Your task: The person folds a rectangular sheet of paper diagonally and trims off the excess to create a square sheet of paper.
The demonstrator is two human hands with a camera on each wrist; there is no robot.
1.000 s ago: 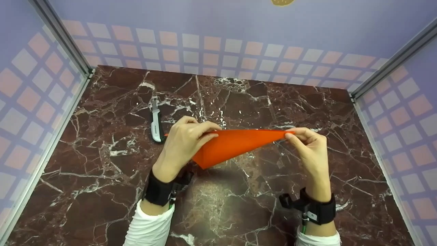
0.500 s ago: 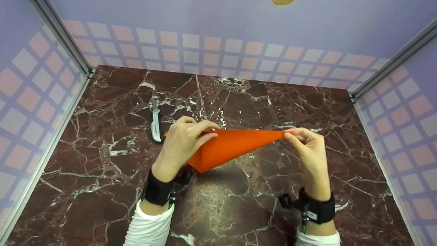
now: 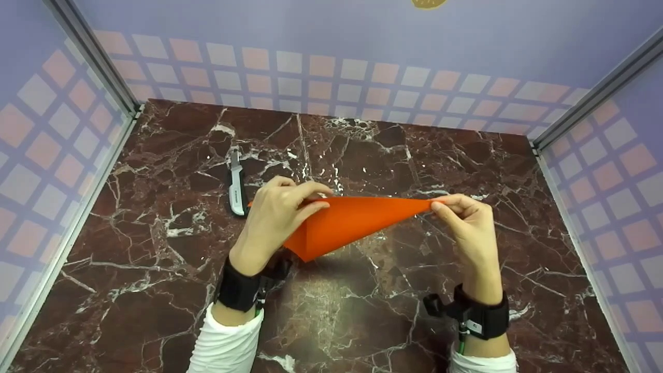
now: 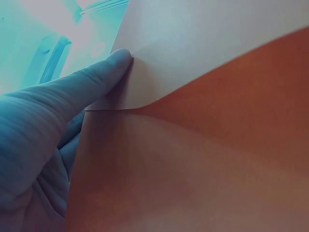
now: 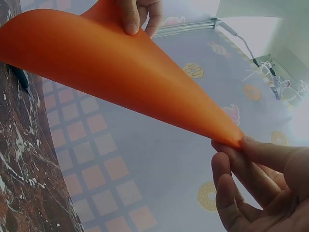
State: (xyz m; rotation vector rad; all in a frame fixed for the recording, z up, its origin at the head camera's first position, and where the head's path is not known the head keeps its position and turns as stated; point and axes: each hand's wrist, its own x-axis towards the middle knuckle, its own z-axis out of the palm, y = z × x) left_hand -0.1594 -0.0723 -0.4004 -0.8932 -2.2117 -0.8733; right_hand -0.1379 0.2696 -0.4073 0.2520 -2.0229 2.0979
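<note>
A: Watching from my end, where's the paper (image 3: 362,223) and who's got it?

B: Right of the knife (image 3: 237,189), with one end just beside it; I can't tell if they touch. Left hand (image 3: 277,212) pinches the top edge on the knife side, right hand (image 3: 471,223) pinches the pointed corner farthest from the knife. Looks held up off the table (image 3: 383,331) to me.

A: How d'you reckon it handles?

B: Next to no weight, I'd guess. Thin and bendy, bowed between the two grips, maybe a bit springy. Probably creases easily and could slide, so I'd take light, flat pinches at edge and corner like these, and leave the middle alone.
</note>
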